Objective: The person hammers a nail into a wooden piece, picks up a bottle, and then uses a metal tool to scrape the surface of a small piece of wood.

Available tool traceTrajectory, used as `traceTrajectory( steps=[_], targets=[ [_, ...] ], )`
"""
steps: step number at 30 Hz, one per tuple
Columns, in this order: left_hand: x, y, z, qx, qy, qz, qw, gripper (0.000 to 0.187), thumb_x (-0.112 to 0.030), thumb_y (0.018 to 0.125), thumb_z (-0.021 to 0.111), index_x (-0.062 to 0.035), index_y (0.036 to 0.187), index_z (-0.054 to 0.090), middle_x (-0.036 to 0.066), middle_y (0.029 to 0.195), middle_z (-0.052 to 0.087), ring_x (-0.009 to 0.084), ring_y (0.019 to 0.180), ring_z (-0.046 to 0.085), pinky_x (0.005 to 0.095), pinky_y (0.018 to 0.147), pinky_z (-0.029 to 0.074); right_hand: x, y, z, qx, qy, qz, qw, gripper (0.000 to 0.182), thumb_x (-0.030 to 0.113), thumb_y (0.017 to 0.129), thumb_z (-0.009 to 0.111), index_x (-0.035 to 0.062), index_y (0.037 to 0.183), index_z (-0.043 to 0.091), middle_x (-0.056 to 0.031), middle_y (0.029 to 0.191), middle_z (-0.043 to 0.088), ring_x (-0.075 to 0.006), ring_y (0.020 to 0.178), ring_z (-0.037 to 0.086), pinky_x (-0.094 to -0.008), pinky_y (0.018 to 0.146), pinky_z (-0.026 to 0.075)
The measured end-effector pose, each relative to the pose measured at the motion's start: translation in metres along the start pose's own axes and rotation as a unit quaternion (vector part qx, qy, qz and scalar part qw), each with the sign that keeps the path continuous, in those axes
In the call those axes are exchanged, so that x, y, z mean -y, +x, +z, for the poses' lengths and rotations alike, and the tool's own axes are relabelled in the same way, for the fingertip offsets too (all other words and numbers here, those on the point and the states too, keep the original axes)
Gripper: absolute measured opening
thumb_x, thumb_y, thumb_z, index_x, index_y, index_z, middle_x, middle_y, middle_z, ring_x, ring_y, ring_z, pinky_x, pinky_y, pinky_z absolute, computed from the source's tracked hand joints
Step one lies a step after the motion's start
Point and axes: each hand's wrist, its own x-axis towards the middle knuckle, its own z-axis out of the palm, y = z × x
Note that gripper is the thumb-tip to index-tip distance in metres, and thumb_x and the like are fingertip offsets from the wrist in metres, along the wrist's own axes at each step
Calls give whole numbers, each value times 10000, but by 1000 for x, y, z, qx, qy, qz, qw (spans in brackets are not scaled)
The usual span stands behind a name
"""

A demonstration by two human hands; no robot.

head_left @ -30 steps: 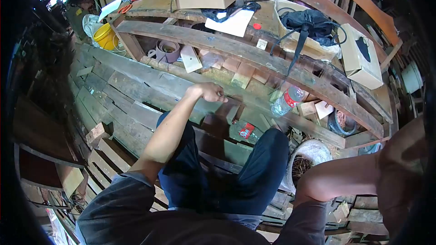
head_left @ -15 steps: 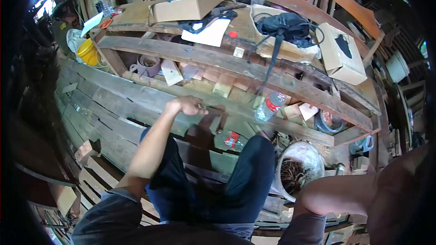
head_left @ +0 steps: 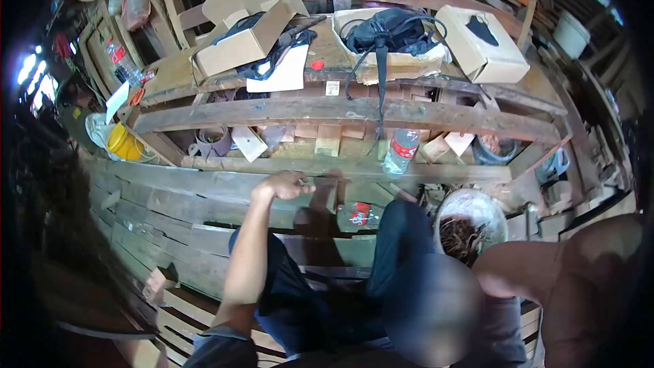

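My left hand [head_left: 283, 185] is held out over the plank floor beyond my left knee, its fingers curled closed. Whatever is in them is too small to make out. Right of it, a clear plastic bottle [head_left: 361, 216] with a red label lies on the planks by my right knee. Another red-labelled bottle [head_left: 402, 151] leans against the low beam of the bench. Low on the right, a blurred dark blue and pale shape [head_left: 432, 310] fills the view close to the camera; my right hand cannot be made out clearly there.
A bucket [head_left: 501, 208] of brown scraps stands right of my knee, beside another person's bare leg [head_left: 524, 269]. The bench ahead bears an open carton [head_left: 238, 51], a box with a black strapped bag [head_left: 395, 34] and a white sheet [head_left: 279, 71]. A yellow pail [head_left: 122, 143] stands left.
The view has turned, so the bench sits more level. A blurred dark blue and pale shape has come up at the lower right. My left hand stays curled.
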Motion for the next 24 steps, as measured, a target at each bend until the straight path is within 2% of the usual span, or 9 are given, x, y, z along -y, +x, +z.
traceTrajectory(
  steps=[1, 8, 11, 13, 17, 20, 21, 24],
  targets=[
    [-4, -5, -2, -6, -12, 30, 999, 682, -591, 874, 601, -21, 1248, 595, 211, 1201, 638, 332, 1148, 593, 382, 963, 469, 2, 0, -1, -1, -3, 9, 1000, 248, 157, 792, 651, 11, 975, 568, -74, 860, 592, -175, 766, 568, -291, 710, 466],
    [-8, -6, -1, -5, -3, 0, 1000, 667, -563, 890, 589, -1, 1250, 579, 228, 1198, 635, 333, 1141, 599, 396, 959, 466, 18, 12, -6, 19, -53, 24, 998, 223, 156, 788, 658, 14, 941, 580, -68, 831, 598, -173, 745, 572, -289, 699, 465],
    [-10, -11, -3, 31, -10, 1, 999, 656, -577, 888, 585, -27, 1247, 593, 207, 1232, 622, 330, 1167, 583, 394, 977, 456, 22, 20, -6, 25, -73, 31, 997, 213, 156, 786, 662, 15, 927, 585, -66, 819, 600, -172, 736, 574, -287, 695, 465],
    [-9, -3, -2, 11, 21, 30, 999, 657, -581, 886, 587, -35, 1250, 593, 188, 1254, 615, 319, 1173, 580, 390, 977, 456, 30, 24, -5, 39, -82, 29, 995, 207, 156, 785, 664, 16, 917, 588, -64, 811, 602, -172, 730, 576, -286, 692, 465],
    [-3, 7, 2, 23, -10, 37, 999, 653, -585, 888, 581, -37, 1242, 603, 185, 1250, 618, 309, 1156, 590, 381, 967, 462, 37, 30, -3, 52, -110, 41, 992, 194, 155, 782, 668, 18, 898, 595, -61, 795, 605, -171, 718, 578, -285, 686, 464],
    [11, 26, 11, 22, 3, 74, 997, 645, -561, 901, 577, -21, 1254, 591, 232, 1198, 634, 343, 1126, 608, 403, 949, 473, 42, 35, -4, 52, -137, 46, 988, 185, 155, 780, 671, 19, 883, 600, -58, 783, 608, -170, 709, 580, -284, 682, 464],
    [-15, 6, -1, 31, 28, 70, 997, 649, -560, 902, 577, -14, 1252, 592, 230, 1206, 632, 333, 1136, 607, 398, 948, 474, 43, 33, -4, 50, -151, 59, 986, 182, 155, 780, 672, 19, 879, 602, -57, 778, 608, -170, 706, 580, -283, 680, 464],
    [-20, 6, 0, 47, -32, 44, 997, 637, -542, 893, 603, -21, 1260, 588, 184, 1180, 653, 294, 1087, 623, 363, 926, 478, 45, 15, -6, 27, -207, 113, 971, 173, 154, 778, 675, 20, 864, 607, -55, 766, 611, -170, 697, 582, -282, 676, 464]
  ],
)
